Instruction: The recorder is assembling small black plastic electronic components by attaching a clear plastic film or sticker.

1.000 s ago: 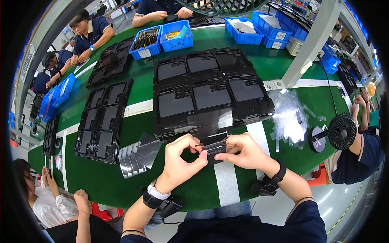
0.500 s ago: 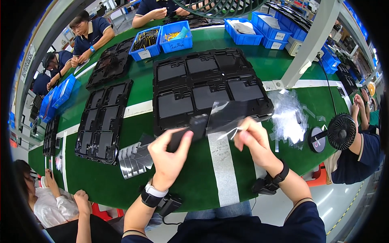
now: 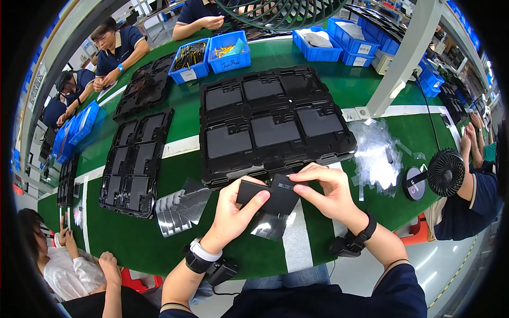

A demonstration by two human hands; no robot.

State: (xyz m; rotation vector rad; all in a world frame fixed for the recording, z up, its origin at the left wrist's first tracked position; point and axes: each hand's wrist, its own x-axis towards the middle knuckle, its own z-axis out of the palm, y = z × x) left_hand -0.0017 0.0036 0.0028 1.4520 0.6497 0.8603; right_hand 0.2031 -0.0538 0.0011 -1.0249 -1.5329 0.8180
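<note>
Between thumb and fingers, my left hand [image 3: 231, 212] holds a flat black plate [image 3: 249, 192] by its left part. My right hand [image 3: 330, 192] pinches the upper right edge of a thin dark rectangular piece [image 3: 284, 196] with small pale print along its top. That piece meets or overlaps the plate; whether they are joined I cannot tell. Just below is a clear, glossy film [image 3: 269, 228]; whether it hangs or lies on the table is unclear. More clear film sheets with dark stripes [image 3: 183, 208] lie left of my left hand. Beyond both hands rests a large black tray [image 3: 275, 119] with flat grey-black plates in its compartments.
A heap of clear film scraps [image 3: 376, 159] and a small black fan [image 3: 446, 172] are at the right. Another black tray [image 3: 135, 161] stands left. Blue bins [image 3: 229, 52] line the far side, near a metal post [image 3: 408, 58]. Other people sit around the green table [image 3: 132, 238].
The clear film sheet my right hand held up is lowered from in front of the tray. My hands have come closer together, and my right hand now pinches the dark piece beside the plate.
</note>
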